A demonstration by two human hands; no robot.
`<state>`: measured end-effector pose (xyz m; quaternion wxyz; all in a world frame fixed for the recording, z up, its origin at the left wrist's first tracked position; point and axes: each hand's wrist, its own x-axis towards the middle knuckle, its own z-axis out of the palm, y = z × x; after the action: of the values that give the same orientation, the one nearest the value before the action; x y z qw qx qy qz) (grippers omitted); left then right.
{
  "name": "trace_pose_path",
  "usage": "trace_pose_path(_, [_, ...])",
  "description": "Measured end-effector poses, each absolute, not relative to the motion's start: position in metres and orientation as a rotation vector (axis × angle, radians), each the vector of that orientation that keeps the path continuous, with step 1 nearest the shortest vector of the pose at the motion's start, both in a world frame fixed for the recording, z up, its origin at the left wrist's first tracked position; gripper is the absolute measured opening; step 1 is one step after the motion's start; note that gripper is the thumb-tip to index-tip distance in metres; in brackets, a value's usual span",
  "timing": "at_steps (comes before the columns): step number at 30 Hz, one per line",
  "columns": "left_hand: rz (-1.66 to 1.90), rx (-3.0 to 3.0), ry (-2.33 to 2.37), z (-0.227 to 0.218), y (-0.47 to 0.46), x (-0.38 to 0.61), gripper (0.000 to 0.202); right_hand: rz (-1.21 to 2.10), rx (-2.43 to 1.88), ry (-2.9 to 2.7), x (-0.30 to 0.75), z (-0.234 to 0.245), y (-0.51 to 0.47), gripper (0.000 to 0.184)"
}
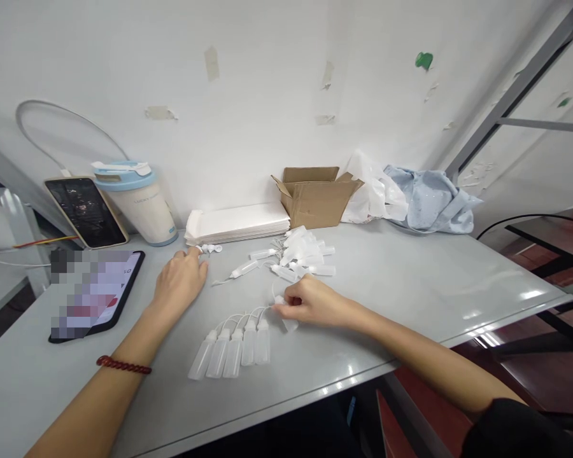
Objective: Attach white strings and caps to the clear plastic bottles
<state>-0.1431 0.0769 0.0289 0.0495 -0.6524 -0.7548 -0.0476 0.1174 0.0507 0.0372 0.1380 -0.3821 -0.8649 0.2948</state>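
Observation:
My left hand (180, 278) reaches forward over the grey table (410, 280), its fingertips touching small white caps (209, 249) just in front of a stack of white paper bags (239, 224). My right hand (310, 304) is pinched on a small clear plastic bottle (286, 318) at the near middle. Beside it lies a row of several small dropper bottles (232, 351) with caps on tethers. A loose pile of the same bottles (303, 256) sits farther back, and one single bottle (243, 269) lies between the hands.
An open cardboard box (315, 196) stands against the wall, with a white plastic bag (375, 191) and blue cloth (432, 200) to its right. At left are a white-and-blue tumbler (141, 202), a propped phone (86, 211) and a flat tablet (98, 294). The table edge runs close on the right.

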Motion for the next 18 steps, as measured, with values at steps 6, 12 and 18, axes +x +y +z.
trace_pose_path(6, [-0.132, -1.978, -2.359, 0.028, 0.078, -0.148, 0.039, 0.768, -1.044, -2.309, 0.118, 0.03, 0.053, 0.034])
trace_pose_path(12, [-0.197, -2.003, -2.375, 0.028, 0.08, -0.149, 0.036, 0.968, -1.056, -2.139, 0.118, 0.03, 0.052, 0.028])
trace_pose_path(18, [-0.852, -2.36, -2.456, 0.047, 0.068, -0.121, 0.026, 1.168, -1.046, -2.012, 0.119, 0.033, 0.052, 0.024])
